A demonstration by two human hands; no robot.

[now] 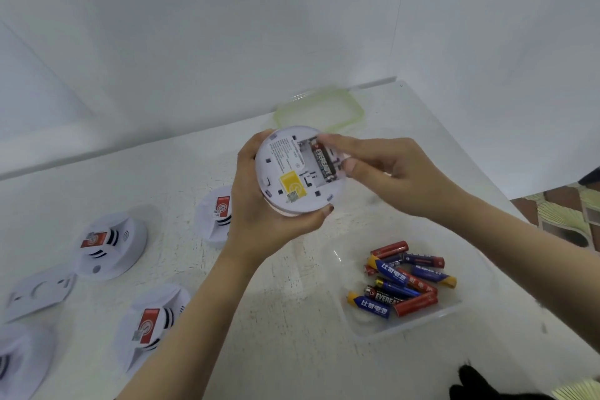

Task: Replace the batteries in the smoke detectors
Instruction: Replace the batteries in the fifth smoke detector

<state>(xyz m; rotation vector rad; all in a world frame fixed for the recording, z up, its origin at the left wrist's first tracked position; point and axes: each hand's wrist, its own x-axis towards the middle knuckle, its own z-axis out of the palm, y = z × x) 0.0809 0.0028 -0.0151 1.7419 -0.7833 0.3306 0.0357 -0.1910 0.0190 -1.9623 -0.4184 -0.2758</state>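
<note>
1. While the left hand (259, 214) cups the smoke detector (285, 169), the right hand (396, 172) pinches the battery (323, 161) at its 2 o'clock.
2. Likely best: match polarity, then seat it flat.

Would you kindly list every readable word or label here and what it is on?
"EVEREA", end hidden: battery in the held detector.
"EVEREA", end hidden: black battery in the box.
"比苛电池": blue batteries.
Detector's back print, red stickers: too blurred.
</note>
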